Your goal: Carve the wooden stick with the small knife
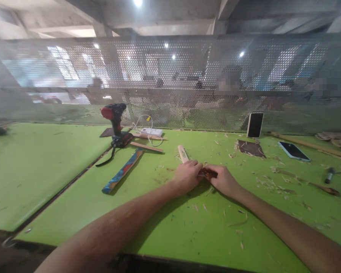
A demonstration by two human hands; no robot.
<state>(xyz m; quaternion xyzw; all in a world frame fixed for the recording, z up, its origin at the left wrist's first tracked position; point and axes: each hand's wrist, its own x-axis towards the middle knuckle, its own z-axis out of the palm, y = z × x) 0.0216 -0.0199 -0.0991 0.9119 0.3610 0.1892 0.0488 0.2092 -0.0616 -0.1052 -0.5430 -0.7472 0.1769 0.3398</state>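
My left hand (189, 175) is closed around a pale wooden stick (183, 153) with a rounded end and a small green mark, which juts out beyond my fingers. Close against it, my right hand (223, 178) pinches a small reddish-brown piece (211, 173); its exact kind is hard to make out. The two hands nearly meet low over the green tabletop (213, 235), and my fingers hide the stick's near end. Thin wood shavings (272, 185) are scattered around, most thickly to the right.
Left of my hands lie a blue-and-red patterned strip (123, 171) and a red-black cordless drill (118, 125), upright. A white power strip (152, 132) sits behind. Rightward are a brown sheet (250, 148), a standing phone (255, 125), a blue-edged phone (294, 151) and a perforated screen (173, 83) at the back.
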